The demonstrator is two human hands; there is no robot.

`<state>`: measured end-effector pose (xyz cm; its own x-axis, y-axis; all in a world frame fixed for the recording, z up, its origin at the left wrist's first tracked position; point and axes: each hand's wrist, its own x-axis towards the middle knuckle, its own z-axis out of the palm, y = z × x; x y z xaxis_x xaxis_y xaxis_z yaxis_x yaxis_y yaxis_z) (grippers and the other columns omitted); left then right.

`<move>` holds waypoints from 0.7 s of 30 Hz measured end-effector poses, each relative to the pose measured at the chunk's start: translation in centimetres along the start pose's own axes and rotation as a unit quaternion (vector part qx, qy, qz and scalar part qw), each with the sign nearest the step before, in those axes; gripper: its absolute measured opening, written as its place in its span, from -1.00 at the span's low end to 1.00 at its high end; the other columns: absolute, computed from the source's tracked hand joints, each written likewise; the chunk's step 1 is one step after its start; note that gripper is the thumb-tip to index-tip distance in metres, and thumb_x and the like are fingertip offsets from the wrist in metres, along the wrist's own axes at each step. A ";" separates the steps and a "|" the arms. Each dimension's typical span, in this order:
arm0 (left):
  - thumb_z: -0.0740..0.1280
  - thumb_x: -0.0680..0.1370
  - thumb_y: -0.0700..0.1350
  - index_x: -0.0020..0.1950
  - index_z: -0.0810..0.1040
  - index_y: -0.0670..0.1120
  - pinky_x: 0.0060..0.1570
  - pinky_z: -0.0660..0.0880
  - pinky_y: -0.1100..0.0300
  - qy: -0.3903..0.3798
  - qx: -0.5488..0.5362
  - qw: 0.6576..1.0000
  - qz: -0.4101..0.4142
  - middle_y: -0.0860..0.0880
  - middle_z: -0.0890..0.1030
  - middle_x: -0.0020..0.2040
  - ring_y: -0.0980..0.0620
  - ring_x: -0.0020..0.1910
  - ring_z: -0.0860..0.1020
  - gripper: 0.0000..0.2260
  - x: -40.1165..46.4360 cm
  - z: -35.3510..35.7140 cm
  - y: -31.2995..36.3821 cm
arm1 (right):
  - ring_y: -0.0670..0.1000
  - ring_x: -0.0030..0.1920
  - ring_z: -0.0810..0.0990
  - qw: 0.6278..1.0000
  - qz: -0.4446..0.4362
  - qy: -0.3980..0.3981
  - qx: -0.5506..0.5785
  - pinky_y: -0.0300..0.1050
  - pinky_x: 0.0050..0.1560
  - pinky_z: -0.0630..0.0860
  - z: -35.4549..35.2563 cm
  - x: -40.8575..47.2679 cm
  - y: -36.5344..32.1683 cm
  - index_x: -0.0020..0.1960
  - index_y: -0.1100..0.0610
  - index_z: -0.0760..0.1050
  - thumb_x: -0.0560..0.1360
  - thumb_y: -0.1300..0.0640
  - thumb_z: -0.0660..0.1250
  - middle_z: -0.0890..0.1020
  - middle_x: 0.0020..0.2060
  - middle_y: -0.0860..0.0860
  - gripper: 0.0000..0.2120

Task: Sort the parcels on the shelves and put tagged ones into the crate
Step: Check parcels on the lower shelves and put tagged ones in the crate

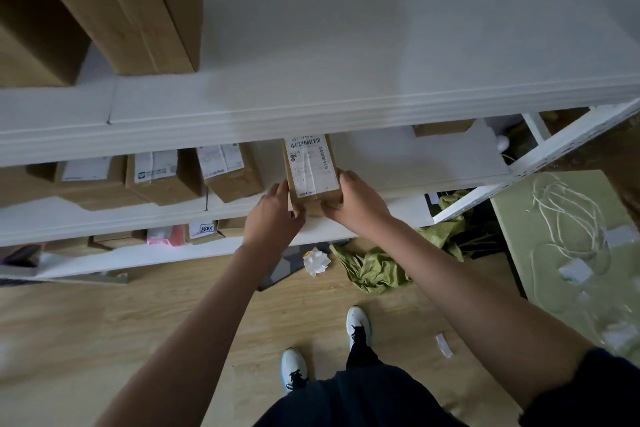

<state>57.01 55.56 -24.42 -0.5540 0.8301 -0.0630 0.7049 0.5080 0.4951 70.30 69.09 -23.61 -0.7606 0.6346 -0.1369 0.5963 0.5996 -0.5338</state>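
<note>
A small brown cardboard parcel (311, 173) with a white barcode label on top sits at the front of the middle shelf (398, 163). My left hand (273, 215) grips its near left corner and my right hand (356, 199) grips its near right side. Its far end is hidden under the upper shelf (311, 107). Three more labelled brown parcels (166, 177) stand in a row to the left on the same shelf. No crate is in view.
Two large brown boxes (114, 7) stand on the upper shelf at the left. The lowest shelf holds small boxes and a pink packet (164, 236). On the wooden floor lie green cloth (377, 267), crumpled white paper (316, 262), and a green board (568, 243) with white cord.
</note>
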 end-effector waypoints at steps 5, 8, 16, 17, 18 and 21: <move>0.42 0.50 -0.05 0.33 0.44 -0.07 -0.13 0.57 0.03 0.014 -0.030 0.998 -0.059 -0.08 0.57 0.19 -0.12 0.03 0.61 -0.58 1.2 -1.1 -2.9 | 0.09 0.05 0.60 0.999 -0.011 -0.034 -0.004 0.08 0.03 0.61 1.5 3.8 -2.6 0.39 0.09 0.37 0.45 -0.05 0.46 0.51 0.16 0.05 -0.42; 0.45 0.46 -0.08 0.21 0.47 -0.11 -0.13 0.60 -0.05 0.022 -0.048 0.996 -0.077 -0.11 0.59 0.11 -0.14 -0.04 0.63 -0.63 2.0 -1.5 -4.2 | 0.12 0.06 0.60 0.999 -0.020 -0.048 -0.005 0.11 0.04 0.61 2.3 5.5 -3.6 0.37 0.08 0.37 0.45 -0.05 0.45 0.51 0.16 0.06 -0.43; 0.41 0.51 -0.04 0.07 0.51 -0.14 -0.16 0.60 0.00 0.035 -0.040 0.992 -0.117 -0.12 0.64 0.01 -0.13 -0.10 0.64 -0.77 3.8 -1.8 -4.8 | 0.16 0.11 0.58 0.998 -0.016 -0.064 -0.013 0.05 0.06 0.56 1.9 8.4 -3.4 0.28 0.15 0.41 0.45 -0.06 0.45 0.52 0.19 0.09 -0.50; 0.39 0.53 -0.04 0.09 0.54 -0.15 -0.16 0.57 0.05 0.038 -0.039 0.990 -0.128 -0.11 0.64 0.02 -0.11 -0.09 0.64 -0.77 3.5 -1.5 -4.7 | 0.16 0.11 0.59 0.997 -0.018 -0.068 -0.011 0.04 0.06 0.55 1.7 8.3 -3.0 0.30 0.14 0.41 0.45 -0.05 0.45 0.52 0.21 0.08 -0.48; 0.38 0.54 -0.05 0.13 0.56 -0.15 -0.16 0.53 0.11 0.041 -0.038 0.988 -0.142 -0.09 0.64 0.03 -0.09 -0.07 0.63 -0.77 3.1 -1.1 -4.6 | 0.15 0.12 0.59 0.997 -0.021 -0.073 -0.009 0.03 0.06 0.55 1.6 8.1 -2.5 0.36 0.13 0.40 0.45 -0.04 0.46 0.51 0.24 0.08 -0.44; 0.33 0.57 -0.04 0.15 0.60 -0.14 -0.13 0.51 0.16 0.040 -0.041 0.981 -0.186 -0.05 0.65 0.03 -0.05 -0.04 0.61 -0.76 1.1 0.5 -3.7 | 0.10 0.12 0.59 0.996 -0.025 -0.081 0.002 0.02 0.08 0.56 0.7 6.4 -0.2 0.51 0.09 0.29 0.47 -0.02 0.46 0.47 0.33 0.04 -0.31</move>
<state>54.03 54.74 -26.73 -0.8018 0.5679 -0.1860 0.4111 0.7501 0.5180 65.18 72.71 -24.96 -0.8211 0.5170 -0.2418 0.5555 0.6269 -0.5463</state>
